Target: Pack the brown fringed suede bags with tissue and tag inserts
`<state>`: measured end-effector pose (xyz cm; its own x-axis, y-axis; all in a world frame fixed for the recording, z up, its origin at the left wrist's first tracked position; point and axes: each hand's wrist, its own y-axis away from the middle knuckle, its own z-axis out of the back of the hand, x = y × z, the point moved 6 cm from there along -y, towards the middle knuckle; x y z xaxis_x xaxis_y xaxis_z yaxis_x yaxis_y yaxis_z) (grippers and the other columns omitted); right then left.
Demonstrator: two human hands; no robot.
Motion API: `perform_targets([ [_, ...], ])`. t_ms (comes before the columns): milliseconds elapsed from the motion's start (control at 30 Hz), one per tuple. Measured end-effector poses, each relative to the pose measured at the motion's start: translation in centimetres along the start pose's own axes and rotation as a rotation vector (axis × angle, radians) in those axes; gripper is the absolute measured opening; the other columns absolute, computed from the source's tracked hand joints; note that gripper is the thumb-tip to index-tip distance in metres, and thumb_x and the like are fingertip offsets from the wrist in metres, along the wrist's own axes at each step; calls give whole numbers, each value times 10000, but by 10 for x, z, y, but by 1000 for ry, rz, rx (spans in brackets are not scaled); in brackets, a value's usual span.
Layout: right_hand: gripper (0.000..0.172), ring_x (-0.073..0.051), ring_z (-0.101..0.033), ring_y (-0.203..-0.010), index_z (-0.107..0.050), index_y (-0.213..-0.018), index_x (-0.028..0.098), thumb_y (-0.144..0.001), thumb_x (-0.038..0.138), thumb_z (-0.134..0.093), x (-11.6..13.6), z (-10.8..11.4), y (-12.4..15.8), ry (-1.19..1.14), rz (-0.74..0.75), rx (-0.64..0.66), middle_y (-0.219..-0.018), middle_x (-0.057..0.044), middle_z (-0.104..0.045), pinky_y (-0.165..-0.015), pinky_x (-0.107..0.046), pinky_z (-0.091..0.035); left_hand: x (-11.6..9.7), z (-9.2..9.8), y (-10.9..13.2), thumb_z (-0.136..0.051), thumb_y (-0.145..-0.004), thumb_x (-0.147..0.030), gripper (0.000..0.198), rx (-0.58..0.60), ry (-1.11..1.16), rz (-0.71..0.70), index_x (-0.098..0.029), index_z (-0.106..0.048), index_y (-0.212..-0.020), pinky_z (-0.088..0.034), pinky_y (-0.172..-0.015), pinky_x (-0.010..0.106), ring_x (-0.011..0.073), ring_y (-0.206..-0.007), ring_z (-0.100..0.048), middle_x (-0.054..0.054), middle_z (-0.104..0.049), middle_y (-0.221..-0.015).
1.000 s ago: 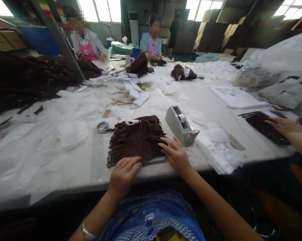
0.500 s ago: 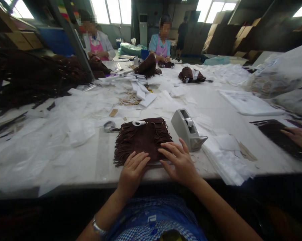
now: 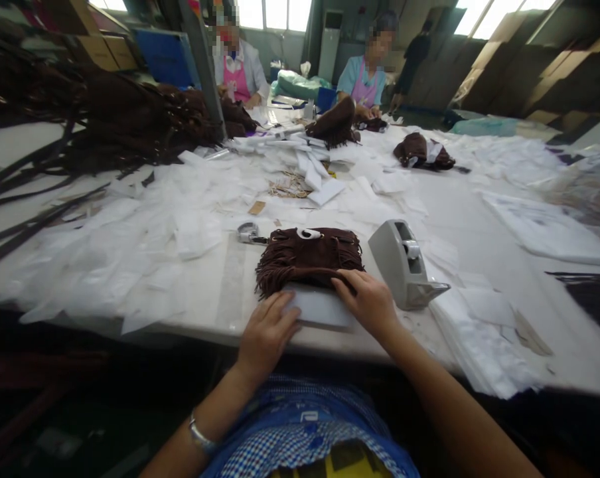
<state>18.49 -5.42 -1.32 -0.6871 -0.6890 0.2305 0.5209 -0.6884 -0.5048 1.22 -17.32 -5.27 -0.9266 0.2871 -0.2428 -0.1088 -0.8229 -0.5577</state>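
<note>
A dark brown fringed bag (image 3: 304,255) lies on the white table in front of me, its front edge folded up. My right hand (image 3: 367,299) pinches that raised edge, the bag's flap, at its right side. Under the flap a flat white sheet (image 3: 322,309) shows. My left hand (image 3: 270,328) rests on the left end of this sheet with fingers laid over it, close to the bag's lower left fringe. A ring-shaped grey piece (image 3: 249,232), wrapped in clear material, sits at the bag's upper left. A grey tape dispenser (image 3: 402,265) stands just right of the bag.
Loose white packing sheets (image 3: 170,239) spread across the left side. A stack of clear bags (image 3: 484,345) hangs over the front edge. A heap of brown bags (image 3: 131,119) lies far left by a metal post (image 3: 204,73). Two co-workers sit across the table, near another brown bag (image 3: 422,153).
My right hand has lifted the bag's front flap, baring the white sheet. My left hand has moved onto the sheet. The view has turned left, and the neighbour's hand at right has left it.
</note>
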Motion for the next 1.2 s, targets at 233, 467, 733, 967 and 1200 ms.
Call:
perform_targets([
  [233, 246, -239, -727, -900, -739, -1079, 246, -942, 402, -606, -10, 0, -8, -151, -72, 66, -1017, -42, -772, -793, -333, -551, -4, -2, -9, -498, -983, -173, 332, 22, -45, -195, -216, -623, -1288, -426, -1047, 448, 243, -1194, -623, 75, -683, -1284],
  [467, 230, -234, -727, -953, -783, -1036, 268, -874, 399, -688, -38, -1, -34, -390, -216, 357, -1024, 2, -777, -863, -323, -542, 1, 27, 4, -534, -963, -140, 407, -15, -69, -208, -213, -576, -1361, -450, -1038, 405, 243, -1195, -629, 77, -667, -1309],
  [733, 291, -191, -703, -938, -780, -1076, 234, -866, 406, -676, -45, -2, -54, -502, -173, 603, -1022, 17, -777, -841, -255, -509, 6, 48, 29, -522, -928, -40, 536, -28, -61, -381, -208, -503, -1437, -397, -1131, 440, 241, -1236, -608, 68, -641, -1346],
  [967, 299, -211, -705, -1010, -755, -1130, 264, -839, 324, -718, -34, 5, -42, -540, -59, 551, -1111, 14, -756, -929, -302, -517, 21, 55, 40, -593, -905, -65, 606, -81, -132, -254, -248, -465, -1469, -447, -1077, 377, 240, -1206, -626, 59, -656, -1327],
  [1200, 253, -252, -719, -1010, -759, -1111, 278, -874, 326, -685, -31, 4, -26, -483, -88, 307, -1103, -8, -757, -934, -366, -541, 119, 96, 56, -589, -926, -194, 446, -268, -316, 234, -236, -585, -1370, -497, -989, 448, 308, -1154, -637, 121, -680, -1263],
])
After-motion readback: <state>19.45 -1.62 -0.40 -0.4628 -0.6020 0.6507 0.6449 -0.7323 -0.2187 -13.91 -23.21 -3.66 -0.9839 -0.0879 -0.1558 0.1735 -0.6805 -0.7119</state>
